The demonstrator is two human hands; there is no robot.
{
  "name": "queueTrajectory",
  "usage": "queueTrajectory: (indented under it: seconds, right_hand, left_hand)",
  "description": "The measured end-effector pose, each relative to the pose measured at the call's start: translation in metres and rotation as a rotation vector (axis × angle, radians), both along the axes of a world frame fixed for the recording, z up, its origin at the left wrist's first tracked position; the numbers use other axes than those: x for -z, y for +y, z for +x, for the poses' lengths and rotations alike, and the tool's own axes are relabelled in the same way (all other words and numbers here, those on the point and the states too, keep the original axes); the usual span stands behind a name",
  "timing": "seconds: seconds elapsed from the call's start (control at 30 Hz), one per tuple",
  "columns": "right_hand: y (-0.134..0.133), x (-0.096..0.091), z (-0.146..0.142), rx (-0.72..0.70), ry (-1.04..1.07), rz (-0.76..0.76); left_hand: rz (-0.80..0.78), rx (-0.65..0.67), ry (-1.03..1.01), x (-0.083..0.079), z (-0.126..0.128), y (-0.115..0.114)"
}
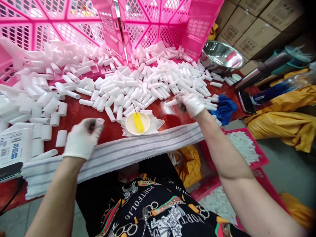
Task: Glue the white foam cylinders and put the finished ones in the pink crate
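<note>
Both my hands wear white gloves. My left hand (82, 138) is closed in a pinch on a short white plastic tube (99, 122), held just above the red table (81, 113). My right hand (190, 102) reaches into the heap of white tubes (148, 82) and its fingers are curled round one of them (171, 102). Between the hands sits a small white dish (137, 123) with yellow paste and a thin stick, resting on white tissue.
Pink lattice crates (148, 23) stand tipped at the back. A white striped towel (128, 148) lines the table's near edge. A steel bowl (221, 56), blue cloth (225, 108), cardboard boxes (249, 26) and yellow bags (283, 125) lie right. Red trays of white pieces (244, 148) sit below.
</note>
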State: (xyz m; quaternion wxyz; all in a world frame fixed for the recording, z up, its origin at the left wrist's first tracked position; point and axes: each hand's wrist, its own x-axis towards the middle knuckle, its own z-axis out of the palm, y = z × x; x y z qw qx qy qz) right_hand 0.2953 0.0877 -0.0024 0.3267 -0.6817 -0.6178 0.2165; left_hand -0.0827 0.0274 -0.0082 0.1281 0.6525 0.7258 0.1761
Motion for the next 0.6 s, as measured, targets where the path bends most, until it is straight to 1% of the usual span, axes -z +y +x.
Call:
queueTrajectory:
  seconds: [0.07, 0.1, 0.13, 0.17, 0.2, 0.27, 0.33, 0.37, 0.43, 0.5, 0.57, 0.6]
  right_hand:
    - [-0.025, 0.004, -0.023, -0.259, 0.425, -0.239]
    - [-0.034, 0.008, -0.037, -0.318, 0.549, -0.276]
    - [-0.040, 0.012, -0.051, -0.342, 0.628, -0.304]
    - [-0.044, 0.017, -0.065, -0.335, 0.650, -0.310]
    - [-0.044, 0.022, -0.076, -0.308, 0.628, -0.282]
    - [-0.040, 0.031, -0.093, -0.278, 0.525, -0.163]
    - [-0.035, 0.037, -0.100, -0.332, 0.416, -0.024]
    - [-0.034, 0.038, -0.101, -0.388, 0.369, 0.004]
    - [-0.035, 0.040, -0.101, -0.457, 0.289, -0.004]
    - [-0.038, 0.041, -0.101, -0.434, 0.247, -0.010]
    - [-0.042, 0.043, -0.103, -0.368, 0.237, 0.039]
    - [-0.044, 0.044, -0.104, -0.367, 0.215, 0.066]
  left_hand:
    - [-0.008, 0.054, -0.168, 0.003, 0.023, -0.004]
    - [0.005, 0.058, -0.243, 0.007, 0.033, -0.005]
    - [0.025, 0.054, -0.313, 0.012, 0.042, -0.005]
    - [0.042, 0.048, -0.370, 0.017, 0.050, -0.003]
    - [0.057, 0.040, -0.409, 0.023, 0.055, -0.002]
    - [0.062, 0.040, -0.439, 0.032, 0.062, 0.002]
    - [0.045, 0.051, -0.435, 0.036, 0.065, 0.004]
    - [0.032, 0.058, -0.429, 0.037, 0.065, 0.004]
    - [0.000, 0.067, -0.403, 0.034, 0.065, 0.004]
    - [-0.018, 0.070, -0.365, 0.031, 0.065, 0.003]
    - [-0.021, 0.078, -0.335, 0.029, 0.065, 0.003]
    - [-0.020, 0.081, -0.324, 0.029, 0.066, 0.002]
